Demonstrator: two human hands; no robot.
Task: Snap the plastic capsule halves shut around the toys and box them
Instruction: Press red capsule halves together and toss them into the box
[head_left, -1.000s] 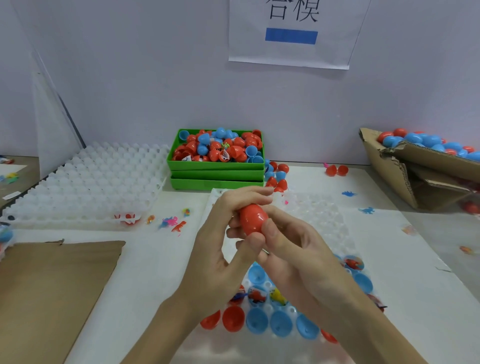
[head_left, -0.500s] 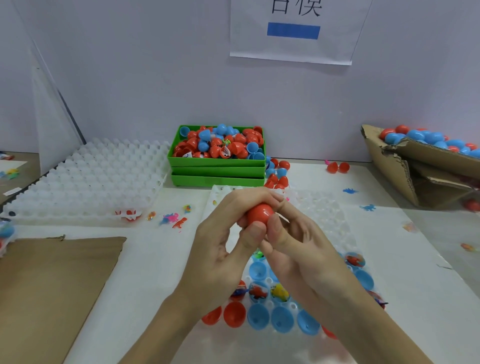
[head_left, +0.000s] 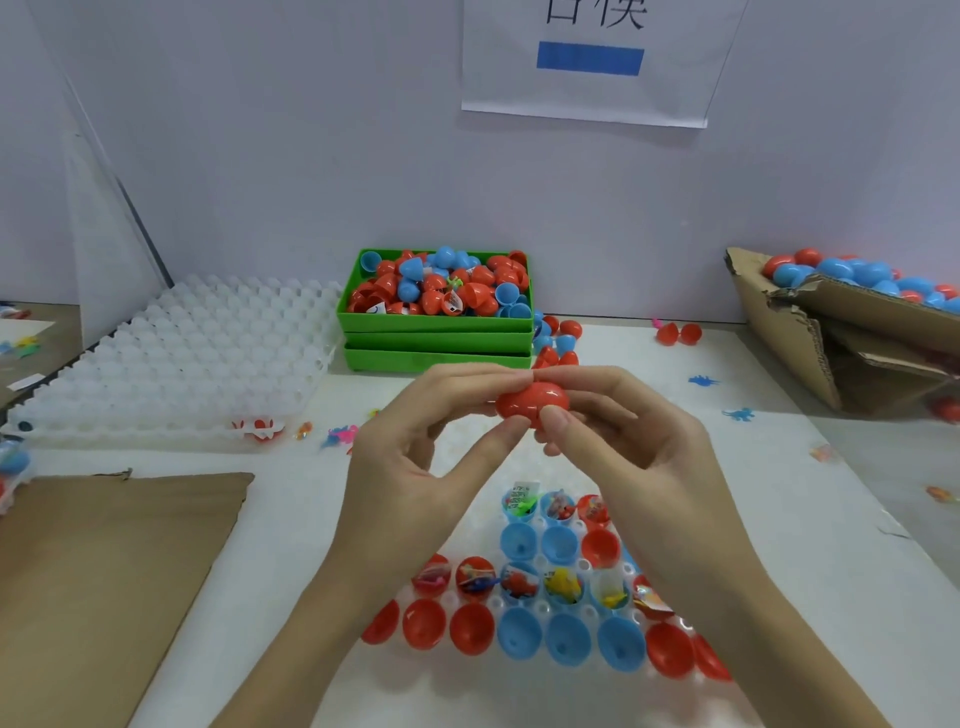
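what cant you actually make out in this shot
Head view only:
- Seam of the red capsule: covered by the fingers of the left hand and right hand, so fully snapped or not is unclear.
- Wall sign: cut by the top edge.
- Cardboard box: cut by the right edge.

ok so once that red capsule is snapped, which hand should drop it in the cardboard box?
Right, probably. The right hand already pinches the red capsule together with the left hand, and the cardboard box of finished capsules sits at the far right, so the left would have to cross over.

Toy-packing workbench, capsule bins (head_left: 436, 325), sorting trays (head_left: 176, 358)
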